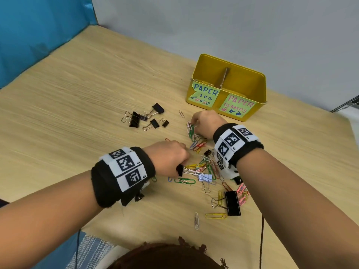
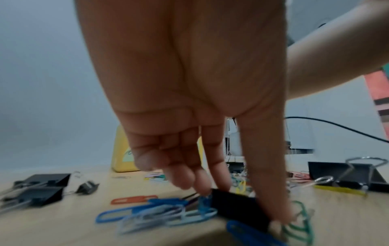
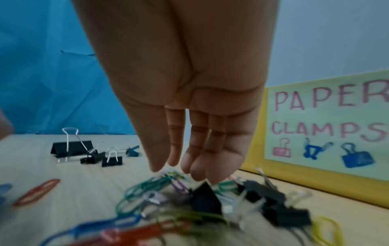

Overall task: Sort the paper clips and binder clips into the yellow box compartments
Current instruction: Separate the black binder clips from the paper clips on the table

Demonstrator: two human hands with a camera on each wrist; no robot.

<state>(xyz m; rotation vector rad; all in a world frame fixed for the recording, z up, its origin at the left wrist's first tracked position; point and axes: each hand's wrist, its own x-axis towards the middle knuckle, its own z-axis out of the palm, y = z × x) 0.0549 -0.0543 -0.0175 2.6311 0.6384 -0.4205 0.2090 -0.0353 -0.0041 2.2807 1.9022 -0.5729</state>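
Near frame centre, left hand (image 1: 169, 154) pinches a black binder clip (image 2: 238, 206) snagged among paper clips (image 1: 202, 169); lift slowly, shaking them free. Right hand (image 1: 206, 123), fingers nearly straight, holds nothing clearly.

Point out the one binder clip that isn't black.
The lilac binder clip, lying in the paper clip pile between the two wrists. Every other binder clip in view is black.

The table (image 1: 77, 105) is viewed from above and downward by the head camera, while each hand is looked along from close behind its wrist, low over the surface, with the yellow box (image 1: 258, 82) shared by all views.
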